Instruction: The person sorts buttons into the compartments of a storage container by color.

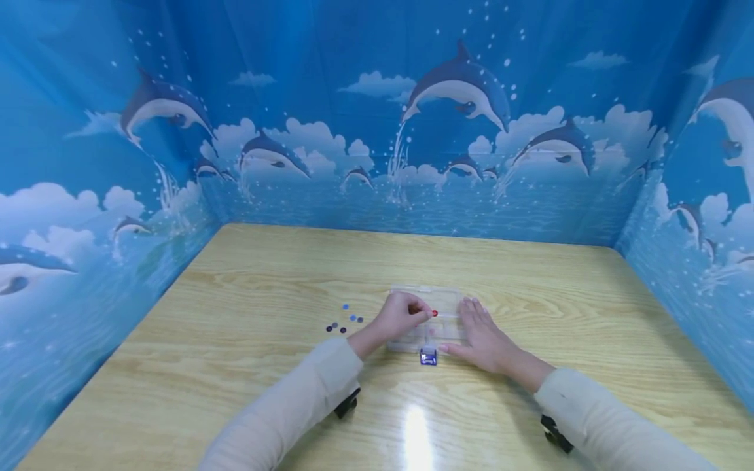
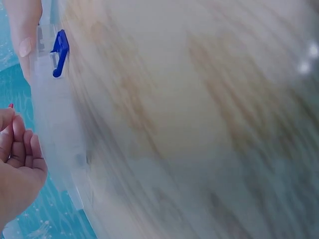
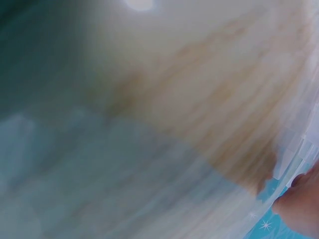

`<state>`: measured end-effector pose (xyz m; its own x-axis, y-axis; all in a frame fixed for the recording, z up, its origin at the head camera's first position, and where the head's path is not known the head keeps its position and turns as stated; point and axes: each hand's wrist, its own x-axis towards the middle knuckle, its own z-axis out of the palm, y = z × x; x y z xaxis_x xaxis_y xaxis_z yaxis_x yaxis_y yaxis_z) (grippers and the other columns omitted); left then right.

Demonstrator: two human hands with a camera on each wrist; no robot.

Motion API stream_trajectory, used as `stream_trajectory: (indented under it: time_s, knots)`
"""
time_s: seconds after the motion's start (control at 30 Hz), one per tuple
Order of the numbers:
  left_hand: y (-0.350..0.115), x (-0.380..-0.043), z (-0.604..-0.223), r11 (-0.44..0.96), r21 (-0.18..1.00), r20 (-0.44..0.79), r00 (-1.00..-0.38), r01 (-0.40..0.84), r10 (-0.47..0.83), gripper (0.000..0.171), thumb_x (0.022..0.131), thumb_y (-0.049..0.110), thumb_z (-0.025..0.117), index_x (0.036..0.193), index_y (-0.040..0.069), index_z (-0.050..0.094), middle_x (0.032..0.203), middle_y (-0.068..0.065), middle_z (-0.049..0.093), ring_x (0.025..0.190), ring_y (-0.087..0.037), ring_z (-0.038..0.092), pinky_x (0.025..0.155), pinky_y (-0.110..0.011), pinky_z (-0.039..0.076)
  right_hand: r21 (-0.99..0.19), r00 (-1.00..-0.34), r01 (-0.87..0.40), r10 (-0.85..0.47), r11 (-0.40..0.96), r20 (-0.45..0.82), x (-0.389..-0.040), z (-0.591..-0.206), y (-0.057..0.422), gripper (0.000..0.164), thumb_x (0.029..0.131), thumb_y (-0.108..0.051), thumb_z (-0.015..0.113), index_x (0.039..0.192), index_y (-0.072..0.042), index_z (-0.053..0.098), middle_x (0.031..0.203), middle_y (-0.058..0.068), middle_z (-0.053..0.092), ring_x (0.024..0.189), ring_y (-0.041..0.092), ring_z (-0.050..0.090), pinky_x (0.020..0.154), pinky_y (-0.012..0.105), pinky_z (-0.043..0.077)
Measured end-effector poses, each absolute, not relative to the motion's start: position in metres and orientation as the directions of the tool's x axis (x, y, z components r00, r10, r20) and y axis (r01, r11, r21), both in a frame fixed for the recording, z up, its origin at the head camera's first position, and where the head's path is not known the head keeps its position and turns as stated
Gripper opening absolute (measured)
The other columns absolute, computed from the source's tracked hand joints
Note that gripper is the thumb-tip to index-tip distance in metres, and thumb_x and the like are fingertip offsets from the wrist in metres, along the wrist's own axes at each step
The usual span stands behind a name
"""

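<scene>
A clear plastic compartment box (image 1: 406, 345) lies on the table with its blue latch (image 1: 428, 357) towards me. Above it my left hand (image 1: 400, 315) pinches a small red disc, which looks like a button (image 1: 434, 313), between thumb and fingertips. In the left wrist view that hand (image 2: 20, 169) has its other fingers curled, and a bit of red (image 2: 11, 105) shows at the tips. My right hand (image 1: 484, 337) rests along the box's right side, fingers straight and thumb near the latch. Only part of the right hand (image 3: 301, 204) shows in the right wrist view, beside the clear box edge.
Several small blue and dark round discs (image 1: 343, 330) lie loose on the wooden table (image 1: 283, 275), left of the box. A dolphin-print curtain (image 1: 330, 118) encloses the back and sides. Dark wrist cameras (image 1: 346, 403) hang below both sleeves.
</scene>
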<state>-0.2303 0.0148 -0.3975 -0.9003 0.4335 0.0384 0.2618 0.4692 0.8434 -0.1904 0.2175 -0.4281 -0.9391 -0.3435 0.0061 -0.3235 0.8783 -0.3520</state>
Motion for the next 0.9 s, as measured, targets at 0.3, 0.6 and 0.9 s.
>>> stream_trajectory:
  time_s: [0.3,0.6,0.9]
  knots:
    - [0.0217,-0.229,-0.397,0.467,0.838,0.049,-0.892,0.282,0.45,0.009,0.084,0.006,0.063,0.084,0.001,0.07,0.079,-0.01,0.069,0.06,-0.004,0.048,0.054,-0.012,0.042,-0.352,-0.937,-0.328,-0.349,0.877,0.002,-0.1901,-0.4272,0.2173,0.099,0.086,-0.06,0.05,0.141,0.013,0.013,0.149,0.032,0.011,0.14,0.046,0.005,0.113,0.055,0.012]
    - [0.0244,-0.2297,-0.396,0.489,0.826,0.037,-0.893,0.28,0.448,0.008,0.084,0.005,0.063,0.083,0.001,0.07,0.076,-0.009,0.068,0.058,-0.005,0.048,0.052,-0.012,0.041,-0.353,-0.938,-0.325,-0.346,0.877,0.005,-0.1899,-0.4258,0.2167,0.099,0.085,-0.06,0.05,0.141,0.013,0.014,0.149,0.032,0.012,0.139,0.046,0.006,0.113,0.055,0.012]
    - [0.0223,-0.2282,-0.3947,0.481,0.815,0.075,-0.881,0.324,0.467,0.006,0.081,0.003,0.065,0.078,0.004,0.07,0.071,-0.003,0.067,0.059,-0.006,0.053,0.056,-0.015,0.047,-0.349,-0.94,-0.323,-0.342,0.88,0.007,-0.1903,-0.4265,0.2163,0.099,0.085,-0.06,0.051,0.141,0.013,0.014,0.149,0.032,0.012,0.139,0.046,0.006,0.113,0.055,0.012]
